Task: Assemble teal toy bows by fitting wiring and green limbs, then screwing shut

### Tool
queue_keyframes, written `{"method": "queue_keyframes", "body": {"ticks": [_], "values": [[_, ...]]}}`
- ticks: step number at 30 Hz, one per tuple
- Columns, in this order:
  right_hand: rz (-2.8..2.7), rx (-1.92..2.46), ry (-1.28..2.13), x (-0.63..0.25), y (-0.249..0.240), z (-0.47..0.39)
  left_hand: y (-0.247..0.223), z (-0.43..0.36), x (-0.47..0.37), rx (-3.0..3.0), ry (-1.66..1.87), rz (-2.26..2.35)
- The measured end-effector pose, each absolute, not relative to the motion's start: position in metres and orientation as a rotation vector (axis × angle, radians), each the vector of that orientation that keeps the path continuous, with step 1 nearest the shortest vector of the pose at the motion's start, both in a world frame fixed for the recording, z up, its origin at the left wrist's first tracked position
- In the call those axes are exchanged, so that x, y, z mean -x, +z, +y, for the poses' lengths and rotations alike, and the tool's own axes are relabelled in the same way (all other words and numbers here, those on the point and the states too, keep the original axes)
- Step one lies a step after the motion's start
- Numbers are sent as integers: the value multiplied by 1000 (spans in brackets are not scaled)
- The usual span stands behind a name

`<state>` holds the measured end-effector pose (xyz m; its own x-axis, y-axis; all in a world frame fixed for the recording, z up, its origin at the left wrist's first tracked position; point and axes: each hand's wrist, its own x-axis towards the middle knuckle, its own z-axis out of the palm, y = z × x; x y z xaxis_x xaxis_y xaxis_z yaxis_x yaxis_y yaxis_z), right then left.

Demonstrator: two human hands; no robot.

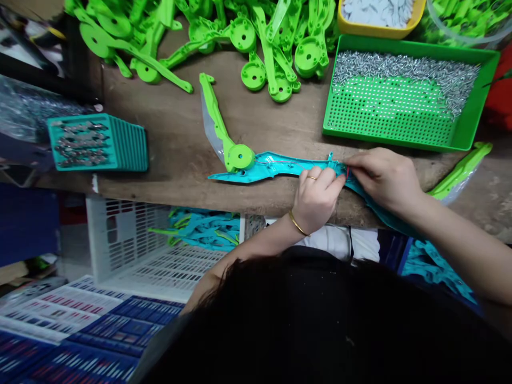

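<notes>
A long blue plastic part (280, 165) lies near the table's front edge, with a thin wire along its channel. A green arm piece with a round hub (240, 156) joins its left end. My left hand (317, 197), with a ring and a bracelet, is closed on the blue part's middle. Just right of it, my right hand (386, 178) pinches at the same part, beside a small red wire (348, 171). The fingertips hide exactly what is pinched. Another green arm piece (460, 173) sticks out behind my right forearm.
A green tray (404, 140) of small screws stands at the back right, beside a yellow container (380, 31). Green parts (244, 37) are heaped at the back. Teal trays (128, 143) stand left; a white crate (132, 266) sits below the table edge.
</notes>
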<state>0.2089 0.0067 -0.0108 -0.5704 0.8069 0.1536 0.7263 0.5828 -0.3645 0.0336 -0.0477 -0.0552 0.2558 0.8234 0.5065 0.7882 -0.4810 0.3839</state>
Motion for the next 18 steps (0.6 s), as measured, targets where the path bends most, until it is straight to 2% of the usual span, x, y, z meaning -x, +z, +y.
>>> {"method": "queue_keyframes", "body": {"ticks": [10, 18], "values": [[-2451, 1320, 457, -209, -11, 3, -53, -48, -34, -2496, 903, 1510], [-2522, 1104, 775, -218, 5, 16, -51, -47, -36, -2515, 902, 1500]]}}
